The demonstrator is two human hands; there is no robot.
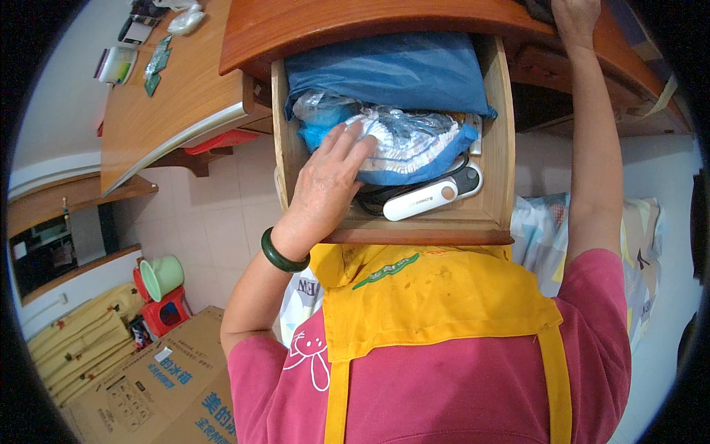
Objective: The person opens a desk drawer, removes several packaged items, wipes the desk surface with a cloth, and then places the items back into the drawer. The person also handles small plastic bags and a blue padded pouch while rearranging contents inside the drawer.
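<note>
An open wooden drawer (505,139) is pulled out against my yellow apron (444,299). My left hand (333,172), with a dark green bangle at the wrist, rests with spread fingers on a clear plastic bag (410,139) of white and blue items. Behind it lies a folded dark blue cloth bundle (383,72), and a bright blue plastic bag (321,119) is at the left. A white and grey folding handheld appliance (424,197) with a black cord lies near the drawer's front. My right hand (577,16) is at the top edge beside a dark item; its fingers are partly cut off.
A wooden desktop (188,83) at the upper left bears a white container (117,64) and plastic packets. On the floor side at the left are a large cardboard box (166,383), a red plastic stool (166,313) and a pale green bucket (162,277). Patterned fabric (638,244) lies at the right.
</note>
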